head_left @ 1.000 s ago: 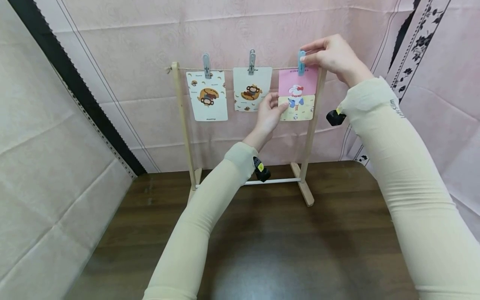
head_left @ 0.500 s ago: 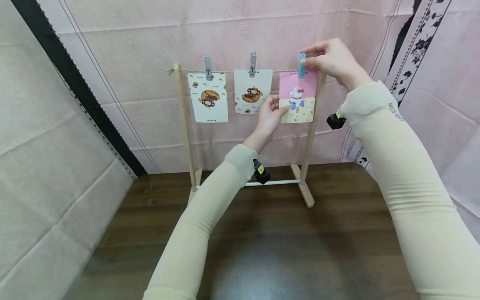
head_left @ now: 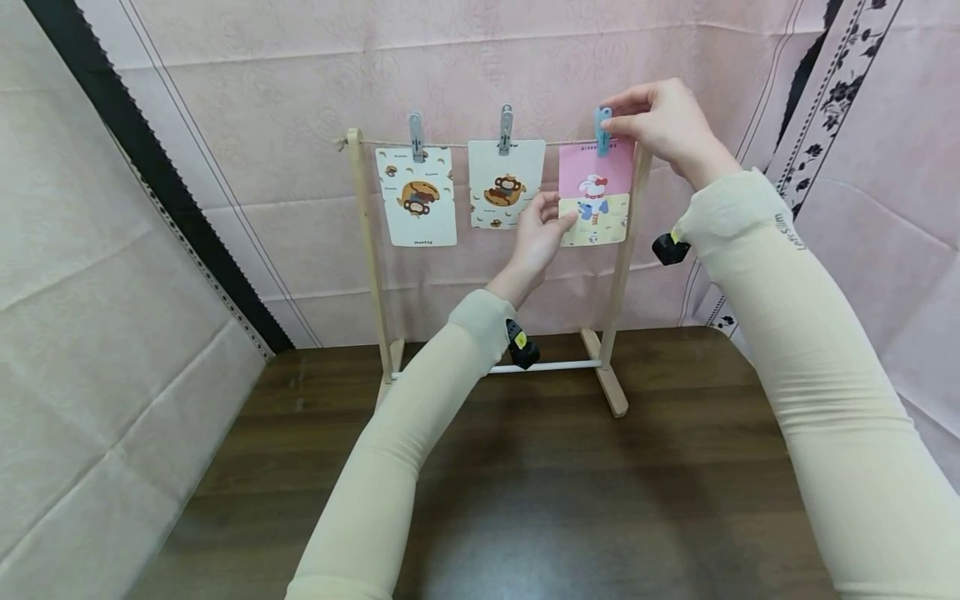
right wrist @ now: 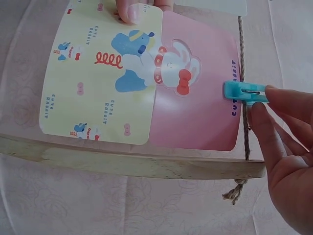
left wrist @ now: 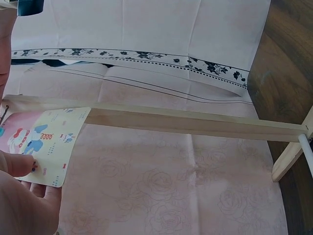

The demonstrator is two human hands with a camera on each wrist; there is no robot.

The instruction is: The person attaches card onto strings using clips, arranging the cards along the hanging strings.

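Note:
A pink and yellow card [head_left: 596, 187] with a rabbit picture hangs at the right end of a string [right wrist: 246, 132]. My left hand [head_left: 536, 237] pinches its left edge, thumb in front and fingers behind, as the left wrist view [left wrist: 29, 196] shows too. At the card's top, my right hand [head_left: 671, 125] holds a blue clothespin [right wrist: 244, 91] between thumb and fingers. The clothespin's nose lies over the card's top edge and the string. Two white monkey cards, one at the left [head_left: 417, 212] and one in the middle [head_left: 506, 179], hang from grey clothespins [head_left: 506, 129].
A wooden frame [head_left: 619, 283] carries the string between two posts and stands on a brown table [head_left: 525, 492]. A white bar [head_left: 562, 364] joins its feet. Pale pink cloth [head_left: 262, 108] hangs behind and at both sides.
The whole scene has shifted slightly downward in the head view. Both hands keep their hold on the card and the blue clothespin.

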